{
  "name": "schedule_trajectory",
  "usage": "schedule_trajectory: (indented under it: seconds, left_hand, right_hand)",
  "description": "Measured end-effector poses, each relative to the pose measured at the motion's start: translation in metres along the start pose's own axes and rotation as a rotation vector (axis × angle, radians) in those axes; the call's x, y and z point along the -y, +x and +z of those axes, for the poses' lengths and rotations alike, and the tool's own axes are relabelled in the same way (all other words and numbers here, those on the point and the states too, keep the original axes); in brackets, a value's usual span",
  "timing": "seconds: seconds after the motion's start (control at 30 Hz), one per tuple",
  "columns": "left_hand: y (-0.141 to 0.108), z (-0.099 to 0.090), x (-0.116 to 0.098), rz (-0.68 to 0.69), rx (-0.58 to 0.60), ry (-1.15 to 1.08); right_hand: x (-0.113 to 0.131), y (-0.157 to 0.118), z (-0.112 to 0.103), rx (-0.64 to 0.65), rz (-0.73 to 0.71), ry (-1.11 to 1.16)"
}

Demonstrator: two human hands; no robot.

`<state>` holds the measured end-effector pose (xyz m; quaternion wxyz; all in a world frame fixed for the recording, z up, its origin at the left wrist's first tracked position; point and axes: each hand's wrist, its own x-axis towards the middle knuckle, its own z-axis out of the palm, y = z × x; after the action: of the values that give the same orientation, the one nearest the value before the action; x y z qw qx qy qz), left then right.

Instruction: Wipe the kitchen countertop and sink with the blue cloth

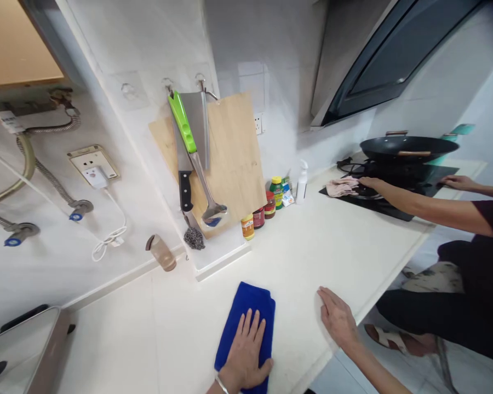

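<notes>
Light: bright, even, diffuse; source out of view.
Glare: pale sheen on wall tiles [267, 93].
Exposure: white countertop [296, 257] near washed out.
Distortion: wide-angle bowing toward frame edges.

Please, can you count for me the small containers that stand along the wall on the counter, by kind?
Jars: 4 (orange-labelled jar, dark red jar, red-labelled jar, yellow-lidded jar)
White spray bottle: 1
Small white and blue packet: 1
Total: 6
</notes>
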<state>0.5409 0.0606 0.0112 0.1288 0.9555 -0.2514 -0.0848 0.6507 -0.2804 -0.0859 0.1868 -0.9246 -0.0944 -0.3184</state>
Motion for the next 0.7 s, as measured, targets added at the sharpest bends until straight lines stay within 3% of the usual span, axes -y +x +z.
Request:
schedule_trajectory:
  seconds: [0.13,0.3,0.43,0.57,0.7]
  left_hand:
    - [0.016,-0.016,0.005,0.082,0.088,-0.056]
    - [0.013,-0.017,0.006,0.091,0.023,-0.043]
    - [-0.025,-0.001,0.033,0.115,-0.096,0.007]
    - [-0.083,0.018,0.084,0.006,-0.323,0.114]
    - [-0.117,0.017,0.123,-0.391,-0.519,0.133]
  right_hand:
    - [0.036,0.018,0.0,0.031,-0.128,0.077]
    - [0.149,0.037,0.013,0.128,-0.33,0.293]
    - [0.222,0.015,0.025,0.219,-0.253,0.213]
    - [0.246,-0.013,0.022,0.288,-0.248,0.164]
    - [0.237,-0.007,0.019,0.301,-0.272,0.154]
